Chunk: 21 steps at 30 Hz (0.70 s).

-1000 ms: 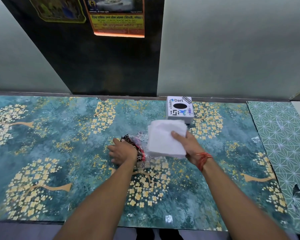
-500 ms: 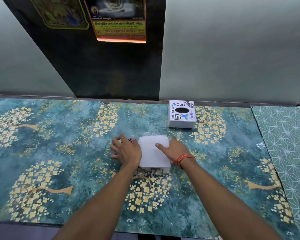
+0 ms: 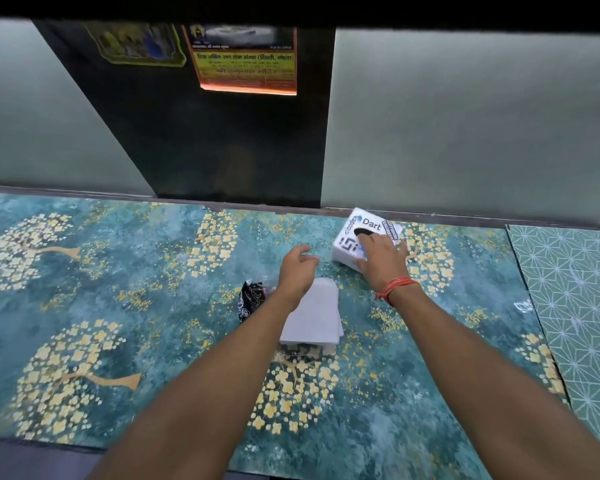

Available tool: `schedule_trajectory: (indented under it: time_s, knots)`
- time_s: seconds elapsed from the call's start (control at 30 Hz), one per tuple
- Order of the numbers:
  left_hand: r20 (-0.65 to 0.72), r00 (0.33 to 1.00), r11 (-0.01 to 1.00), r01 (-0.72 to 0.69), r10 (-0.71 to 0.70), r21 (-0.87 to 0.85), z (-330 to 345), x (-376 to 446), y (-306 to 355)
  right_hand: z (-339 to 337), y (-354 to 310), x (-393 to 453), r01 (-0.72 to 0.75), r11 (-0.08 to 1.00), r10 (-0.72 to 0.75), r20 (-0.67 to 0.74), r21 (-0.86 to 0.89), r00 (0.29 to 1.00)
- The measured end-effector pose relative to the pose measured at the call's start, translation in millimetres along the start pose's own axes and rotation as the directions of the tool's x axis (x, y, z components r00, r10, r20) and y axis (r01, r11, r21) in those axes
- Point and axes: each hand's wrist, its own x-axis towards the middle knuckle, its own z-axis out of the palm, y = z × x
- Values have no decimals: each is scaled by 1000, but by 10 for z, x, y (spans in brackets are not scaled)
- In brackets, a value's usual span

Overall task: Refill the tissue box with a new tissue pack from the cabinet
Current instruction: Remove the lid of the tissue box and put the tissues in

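Note:
A white cube tissue box [image 3: 350,237] with a black oval slot and "Dart" print stands tilted at the back of the counter. My right hand [image 3: 383,261], a red thread at its wrist, grips the box's near side. A stack of white tissues [image 3: 317,313] lies flat on the counter in front of me. My left hand [image 3: 297,268] hovers above the stack's far end, fingers loosely curled, holding nothing. The crumpled black and clear wrapper [image 3: 252,299] lies just left of the stack.
The counter [image 3: 118,289] has a teal covering with yellow flower trees; a green geometric sheet [image 3: 568,306] covers its right end. Frosted panels and a dark panel with posters [image 3: 246,60] rise behind. The front edge runs close to my body.
Both hands left the tissue stack, which stays flat on the counter. My right hand reached back, took hold of the tissue box and tipped it. My left hand lifted off the stack.

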Motion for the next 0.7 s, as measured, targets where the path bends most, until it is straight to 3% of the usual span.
schedule_trajectory:
  time_s: [0.07, 0.13, 0.2, 0.27, 0.4, 0.7]
  knots:
    - [45, 998, 992, 45, -40, -118, -42, -83, -16, -63, -17, -144, -63, 926, 88, -48, 373, 995]
    - [132, 990, 964, 86, -54, -251, -66, -226, -21, -235, -85, -364, -102, 641, 194, -32, 760, 981]
    - [220, 975, 947, 109, -42, -302, -72, -331, -63, -429, -154, -604, -151, 357, 228, 71, 922, 971]
    - [301, 953, 935, 133, -29, -329, -65, -424, -101, -536, -196, -797, -205, 181, 213, 165, 962, 963]
    - [380, 925, 929, 133, 9, -346, -19, -584, -58, -579, -259, -1009, -208, 150, 217, 173, 967, 961]
    - [352, 936, 961, 98, -2, -257, 109, -636, -70, -618, -239, -1185, -258, 105, 237, 227, 961, 944]
